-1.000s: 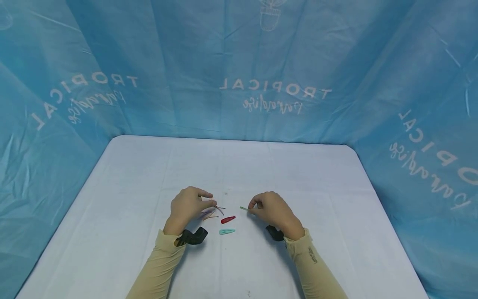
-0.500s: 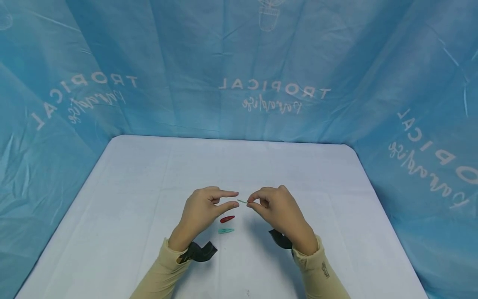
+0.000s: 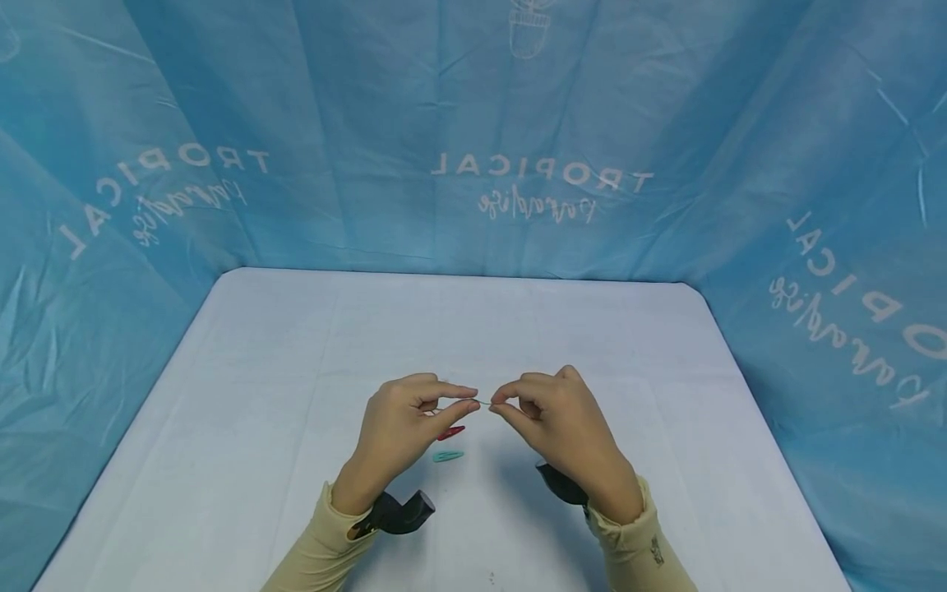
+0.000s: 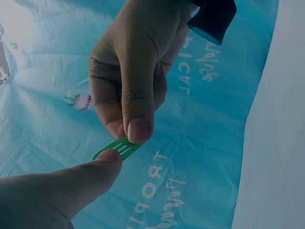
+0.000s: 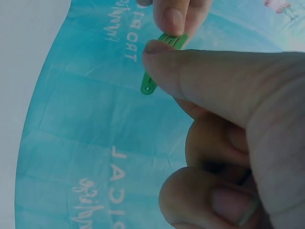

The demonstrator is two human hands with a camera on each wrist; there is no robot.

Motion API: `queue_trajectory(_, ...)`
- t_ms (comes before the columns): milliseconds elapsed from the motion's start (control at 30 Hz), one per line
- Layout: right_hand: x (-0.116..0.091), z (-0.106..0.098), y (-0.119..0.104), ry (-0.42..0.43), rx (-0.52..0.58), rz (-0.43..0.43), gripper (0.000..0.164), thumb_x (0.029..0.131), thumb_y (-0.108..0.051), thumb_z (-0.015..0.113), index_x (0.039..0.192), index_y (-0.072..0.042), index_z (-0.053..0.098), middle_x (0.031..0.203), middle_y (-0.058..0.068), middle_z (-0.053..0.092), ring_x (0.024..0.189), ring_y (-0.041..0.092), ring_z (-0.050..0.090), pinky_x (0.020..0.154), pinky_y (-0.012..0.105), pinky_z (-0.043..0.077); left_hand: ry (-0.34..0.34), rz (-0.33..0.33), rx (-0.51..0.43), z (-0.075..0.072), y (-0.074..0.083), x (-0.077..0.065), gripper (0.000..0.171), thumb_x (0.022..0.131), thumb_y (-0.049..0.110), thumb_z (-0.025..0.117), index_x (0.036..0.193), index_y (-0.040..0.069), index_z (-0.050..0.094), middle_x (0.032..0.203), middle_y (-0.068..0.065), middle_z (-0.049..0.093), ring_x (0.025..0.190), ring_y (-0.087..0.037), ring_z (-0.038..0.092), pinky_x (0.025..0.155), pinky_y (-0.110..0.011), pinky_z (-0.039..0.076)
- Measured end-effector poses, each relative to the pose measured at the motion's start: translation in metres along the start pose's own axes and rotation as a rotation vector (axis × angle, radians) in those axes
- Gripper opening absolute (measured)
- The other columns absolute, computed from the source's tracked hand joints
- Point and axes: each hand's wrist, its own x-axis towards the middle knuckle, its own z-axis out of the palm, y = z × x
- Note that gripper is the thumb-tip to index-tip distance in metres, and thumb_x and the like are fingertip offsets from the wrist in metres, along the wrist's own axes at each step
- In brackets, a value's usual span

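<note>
Above the middle of the table, my two hands hold a green snap hair clip (image 4: 126,150) between them. My left hand (image 3: 399,427) pinches one end with thumb and index finger, and my right hand (image 3: 568,423) pinches the other end. From the head view the clip appears edge-on as a thin line in the small gap between the fingertips. The right wrist view shows its rounded end with a small hole. On the cloth below lie a red hair clip (image 3: 451,432), partly covered by my left hand, and a teal hair clip (image 3: 448,456).
A white cloth covers the table (image 3: 296,329). Blue printed curtains (image 3: 385,205) close off the back and both sides. Black camera mounts sit at each wrist, the left mount (image 3: 403,514) reaching inward over the table.
Both hands have come up off the table and together. The left hand has moved right, away from thin-pronged clips now hidden, and has taken hold of the green hair clip's free end.
</note>
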Motion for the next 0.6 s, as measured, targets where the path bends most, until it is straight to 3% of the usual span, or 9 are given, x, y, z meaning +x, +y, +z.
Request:
queue_trajectory(333, 0.0011, 0.0020, 0.0049, 0.047, 0.071, 0.034, 0.015, 0.082, -0.022, 0.085, 0.095, -0.019, 0.079, 0.056, -0.016, 0.032, 0.053, -0.001, 0.026, 0.064, 0.028, 0.027, 0.078, 0.038, -0.119, -0.0016, -0.0031, -0.0006, 0.011, 0.085, 0.028, 0.081, 0.096, 0.026, 0.082, 0.056, 0.013, 0.031, 0.051, -0.001, 0.024, 0.048, -0.020, 0.021)
queue_trajectory(600, 0.0012, 0.0033, 0.0045, 0.158, 0.130, 0.006, 0.013, 0.082, -0.019, 0.085, 0.094, -0.020, 0.079, 0.057, -0.013, 0.035, 0.055, 0.001, 0.027, 0.067, 0.026, 0.026, 0.116, 0.007, -0.165, -0.0053, 0.0002, -0.0012, 0.011, 0.088, 0.030, 0.079, 0.098, 0.028, 0.081, 0.055, 0.013, 0.031, 0.050, 0.000, 0.024, 0.045, -0.021, 0.021)
